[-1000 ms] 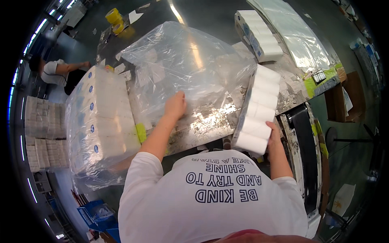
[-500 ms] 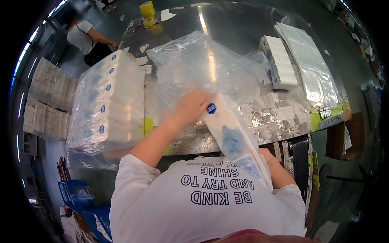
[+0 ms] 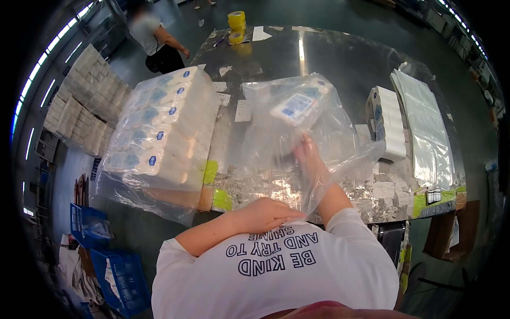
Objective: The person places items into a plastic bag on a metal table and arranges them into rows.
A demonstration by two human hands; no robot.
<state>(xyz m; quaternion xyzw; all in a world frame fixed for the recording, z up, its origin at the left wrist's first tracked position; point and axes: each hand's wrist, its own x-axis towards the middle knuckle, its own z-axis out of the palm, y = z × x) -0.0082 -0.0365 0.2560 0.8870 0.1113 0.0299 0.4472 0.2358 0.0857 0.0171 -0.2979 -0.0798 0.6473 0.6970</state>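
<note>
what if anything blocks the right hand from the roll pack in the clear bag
Nothing visible: the right hand is inside the clear plastic bag, by the near end of the tissue-roll pack; contact is unclear.

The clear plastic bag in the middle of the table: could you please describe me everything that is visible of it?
The clear plastic bag looks like thin, shiny, wrinkled film. It lies loosely spread on the table, its open side toward the person. A white pack with blue print shows through its far part. The right hand reaches inside, just short of the pack's near end; the left hand holds the bag's near edge, close to the shirt.
</note>
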